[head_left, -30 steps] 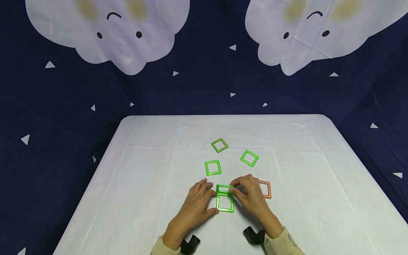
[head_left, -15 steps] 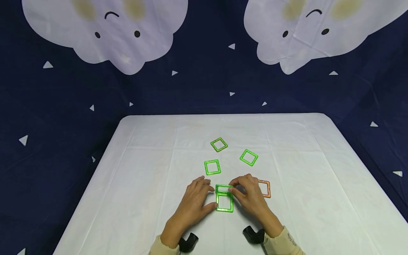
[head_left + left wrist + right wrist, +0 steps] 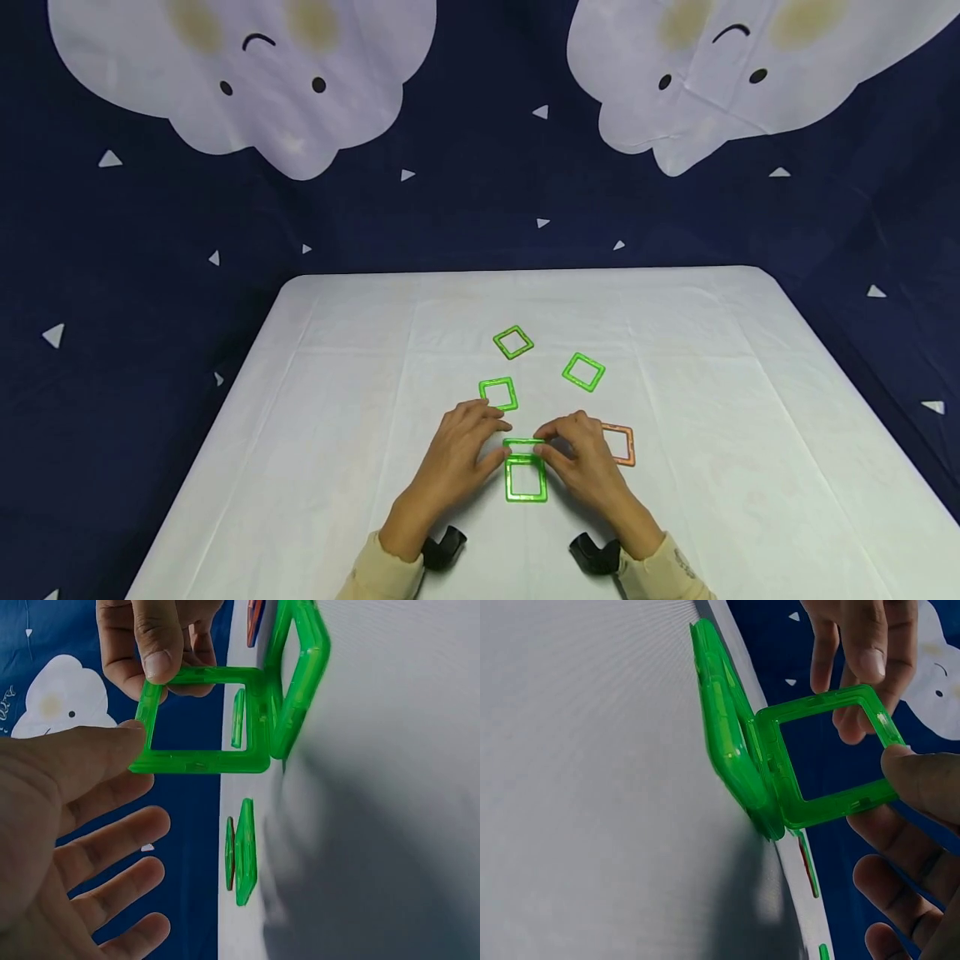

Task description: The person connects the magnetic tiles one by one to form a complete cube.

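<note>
Upright green square frame [image 3: 206,760] meets flat frame [image 3: 527,497] toward far edge of table [image 3: 360,375], right hand [image 3: 582,457] pinching right corner, left hand [image 3: 460,446] spread at left.

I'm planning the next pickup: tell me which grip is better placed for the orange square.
Probably the right grip: it overlaps the orange square in the head view, though it pinches the raised green square. The left grip is farther, at that square's opposite side.

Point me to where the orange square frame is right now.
In the head view, the orange square frame lies on the white table, just right of the right hand, which partly hides its left side.
</note>
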Demonstrator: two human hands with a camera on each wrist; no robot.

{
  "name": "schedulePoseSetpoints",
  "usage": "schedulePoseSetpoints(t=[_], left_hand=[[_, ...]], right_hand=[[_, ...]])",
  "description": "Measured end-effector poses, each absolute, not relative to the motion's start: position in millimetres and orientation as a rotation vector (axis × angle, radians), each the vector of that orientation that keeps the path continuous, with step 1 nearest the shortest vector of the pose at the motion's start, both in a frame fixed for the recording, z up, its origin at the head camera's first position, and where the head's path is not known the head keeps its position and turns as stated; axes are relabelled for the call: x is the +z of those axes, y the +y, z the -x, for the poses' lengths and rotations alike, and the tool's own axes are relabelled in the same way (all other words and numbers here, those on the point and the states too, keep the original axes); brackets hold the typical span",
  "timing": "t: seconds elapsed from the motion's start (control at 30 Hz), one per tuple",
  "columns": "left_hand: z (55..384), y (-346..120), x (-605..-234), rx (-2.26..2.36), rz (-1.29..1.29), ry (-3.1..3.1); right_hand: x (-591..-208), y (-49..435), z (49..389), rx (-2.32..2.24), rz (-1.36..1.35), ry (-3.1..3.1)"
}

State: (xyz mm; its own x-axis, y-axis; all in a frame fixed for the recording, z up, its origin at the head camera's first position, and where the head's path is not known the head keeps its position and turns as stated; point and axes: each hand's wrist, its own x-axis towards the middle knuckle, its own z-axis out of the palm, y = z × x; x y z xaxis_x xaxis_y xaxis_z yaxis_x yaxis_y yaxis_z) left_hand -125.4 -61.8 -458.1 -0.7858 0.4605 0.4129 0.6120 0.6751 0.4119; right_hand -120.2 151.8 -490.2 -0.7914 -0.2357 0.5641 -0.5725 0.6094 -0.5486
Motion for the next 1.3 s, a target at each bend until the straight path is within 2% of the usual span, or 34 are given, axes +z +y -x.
schedulePoseSetpoints(t=[0.77,1.3], left_hand=[[131,-46,-458,-0.809,0.887,-2.572],[131,-51,-461,-0.742,0.833,-2.538]], right_hand=[[-487,157,120,1.006,-0.662,-2.381],[-480,174,123,1.029,-0.497,-2.360]])
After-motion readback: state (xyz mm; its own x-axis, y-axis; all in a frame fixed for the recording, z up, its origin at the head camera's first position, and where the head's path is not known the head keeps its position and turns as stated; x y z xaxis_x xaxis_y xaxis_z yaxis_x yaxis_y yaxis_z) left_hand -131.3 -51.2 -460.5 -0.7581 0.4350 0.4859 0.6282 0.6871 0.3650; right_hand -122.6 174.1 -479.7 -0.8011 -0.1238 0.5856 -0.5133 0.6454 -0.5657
